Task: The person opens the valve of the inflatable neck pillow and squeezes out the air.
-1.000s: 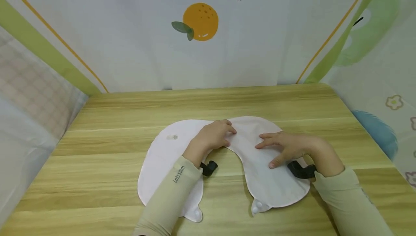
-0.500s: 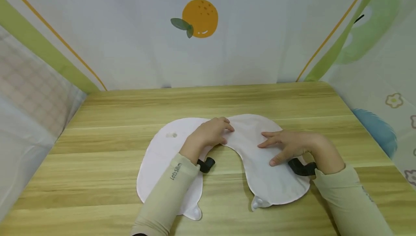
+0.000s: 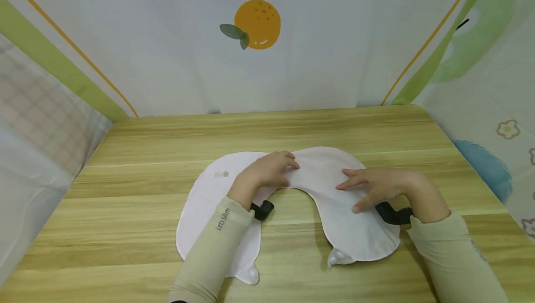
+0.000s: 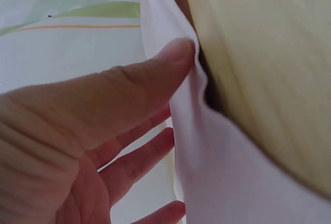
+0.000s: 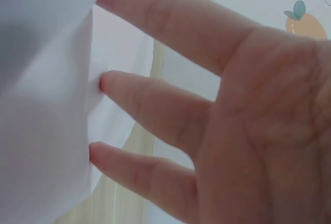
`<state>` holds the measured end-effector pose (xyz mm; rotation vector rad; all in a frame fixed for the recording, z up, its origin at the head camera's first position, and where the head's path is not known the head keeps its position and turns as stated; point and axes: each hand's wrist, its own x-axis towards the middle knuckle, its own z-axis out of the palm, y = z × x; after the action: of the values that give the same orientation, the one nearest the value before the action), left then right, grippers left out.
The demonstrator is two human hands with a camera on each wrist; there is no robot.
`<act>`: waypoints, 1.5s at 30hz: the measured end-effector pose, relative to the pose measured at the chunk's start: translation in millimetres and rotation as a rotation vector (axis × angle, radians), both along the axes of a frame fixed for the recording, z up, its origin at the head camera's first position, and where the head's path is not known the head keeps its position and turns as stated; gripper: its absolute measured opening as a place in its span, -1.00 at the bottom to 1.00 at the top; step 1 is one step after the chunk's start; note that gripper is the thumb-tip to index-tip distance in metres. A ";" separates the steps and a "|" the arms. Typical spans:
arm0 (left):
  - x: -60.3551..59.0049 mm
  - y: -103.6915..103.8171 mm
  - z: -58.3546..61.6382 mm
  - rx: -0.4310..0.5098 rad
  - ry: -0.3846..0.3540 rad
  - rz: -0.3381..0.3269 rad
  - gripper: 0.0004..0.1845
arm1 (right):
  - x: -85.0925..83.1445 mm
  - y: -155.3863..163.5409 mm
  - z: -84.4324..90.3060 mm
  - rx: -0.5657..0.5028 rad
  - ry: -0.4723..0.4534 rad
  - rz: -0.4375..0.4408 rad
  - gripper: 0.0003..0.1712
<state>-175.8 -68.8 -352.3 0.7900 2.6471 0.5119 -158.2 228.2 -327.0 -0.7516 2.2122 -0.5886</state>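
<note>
A flat, pale pink-white U-shaped neck pillow (image 3: pixel 334 173) lies on the table with its two ends towards me. Its left lobe carries a small clear valve (image 3: pixel 222 174); snap buttons show on the right end tab (image 3: pixel 339 256). My left hand (image 3: pixel 267 170) rests on the middle of the curve, thumb (image 4: pixel 176 53) at the inner edge and fingertips on the cloth. On the right lobe, my right hand (image 3: pixel 380 184) touches the fabric with spread, straight fingers (image 5: pixel 150 97). The left forearm hides part of the left lobe.
The wooden table (image 3: pixel 138 201) extends around the pillow. A white curtain with a printed orange (image 3: pixel 257 24) hangs behind it, and more printed cloth lines both sides. A black wrist mount (image 3: pixel 393 214) juts from each cuff.
My right hand has slid slightly to the right, and the pillow's right lobe has shifted a little right and away from me with it. The left hand stays nearly in place.
</note>
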 end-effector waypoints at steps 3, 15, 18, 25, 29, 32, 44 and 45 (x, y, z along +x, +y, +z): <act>-0.2 -2.9 -0.4 0.004 -0.001 0.002 -0.49 | -0.2 0.4 0.6 -0.007 -0.011 -0.002 -0.22; -5.1 -11.0 -3.9 0.035 -0.012 -0.001 -0.53 | 0.2 0.5 -0.2 0.010 0.027 0.007 -0.22; -6.6 -14.4 -3.6 0.041 -0.017 0.001 -0.56 | 0.3 0.3 -0.3 0.008 0.043 0.014 -0.22; -6.7 -21.2 -0.3 0.015 -0.017 0.027 -0.58 | 0.5 -0.7 -0.1 0.001 0.054 0.013 -0.23; -4.7 -23.0 1.6 -0.003 -0.037 0.082 -0.56 | 2.2 -1.1 0.8 0.013 0.082 0.020 -0.23; -4.1 -23.6 2.1 0.002 -0.051 0.099 -0.56 | 4.1 -2.5 1.9 -0.019 0.131 0.031 -0.29; -6.7 -29.2 0.9 0.062 -0.001 0.064 -0.61 | 5.5 -9.9 0.2 -0.086 0.220 0.053 -0.69; -6.6 -29.8 1.0 0.063 -0.003 0.062 -0.61 | 5.5 -10.1 0.0 -0.078 0.208 0.045 -0.69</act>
<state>-182.4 -98.6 -351.3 0.7265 2.6714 0.6150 -152.7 218.1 -327.0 -0.9378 2.3661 -0.6007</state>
